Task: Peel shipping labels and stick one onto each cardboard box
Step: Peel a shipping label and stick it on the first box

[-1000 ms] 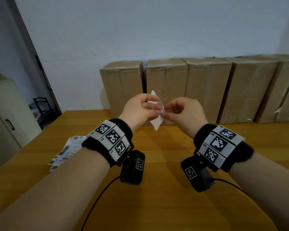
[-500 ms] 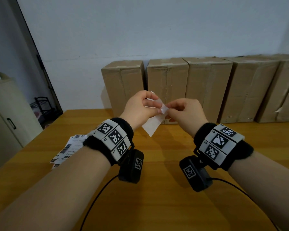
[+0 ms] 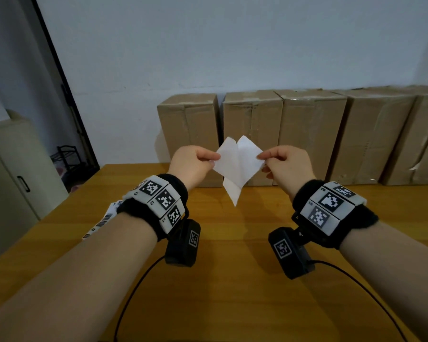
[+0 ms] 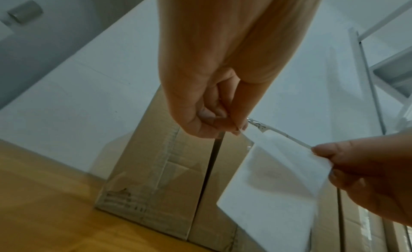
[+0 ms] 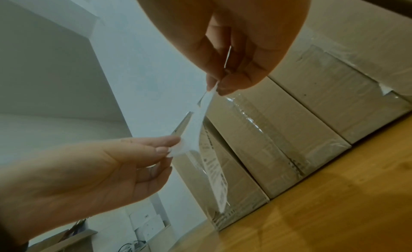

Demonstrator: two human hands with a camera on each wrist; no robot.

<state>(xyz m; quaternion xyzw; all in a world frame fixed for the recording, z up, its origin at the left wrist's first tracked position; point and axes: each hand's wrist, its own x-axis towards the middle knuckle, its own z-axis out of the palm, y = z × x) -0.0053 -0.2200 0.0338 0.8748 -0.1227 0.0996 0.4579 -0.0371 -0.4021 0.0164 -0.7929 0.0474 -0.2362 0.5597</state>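
I hold a white shipping label sheet [image 3: 237, 166] in the air over the table, in front of the row of cardboard boxes [image 3: 311, 134]. It is split into two layers that spread like a V and still join at the bottom tip. My left hand [image 3: 214, 160] pinches the left layer's corner, and my right hand [image 3: 261, 157] pinches the right layer's corner. The left wrist view shows the left hand [image 4: 238, 129] on a thin glossy layer and the right-hand fingers [image 4: 330, 153] on the white sheet [image 4: 274, 181]. Print shows on the hanging layer [image 5: 214, 169].
A fanned stack of printed labels [image 3: 104, 220] lies on the wooden table [image 3: 232, 280] at the left, partly behind my left wrist. Several boxes stand upright against the white wall. A beige cabinet [image 3: 15, 174] and a black rack [image 3: 67, 156] are off the table's left edge.
My hands have moved apart from one shared corner. The sheet has opened from a single folded piece into two spread layers.
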